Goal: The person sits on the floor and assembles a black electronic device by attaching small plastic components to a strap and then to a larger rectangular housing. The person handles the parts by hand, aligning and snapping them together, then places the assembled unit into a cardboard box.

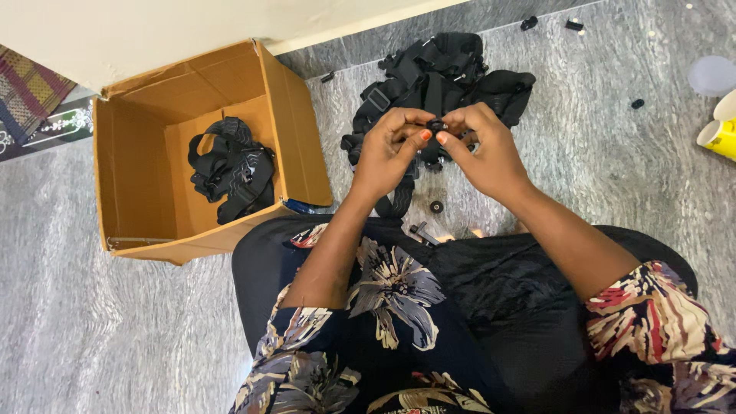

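Progress looks early: one bundle of black webbing straps [231, 170] lies inside the open brown cardboard box [138, 153]. Right of the box, my left hand [389, 157] and right hand [484, 149] pinch a small black plastic buckle [435, 125] above the unsorted black strap pile [441, 77].

A home floor used as a workplace. Grey marbled floor tiles [598, 176] meet a cream wall [153, 31] at top; a woven mat [27, 88] lies upper left.
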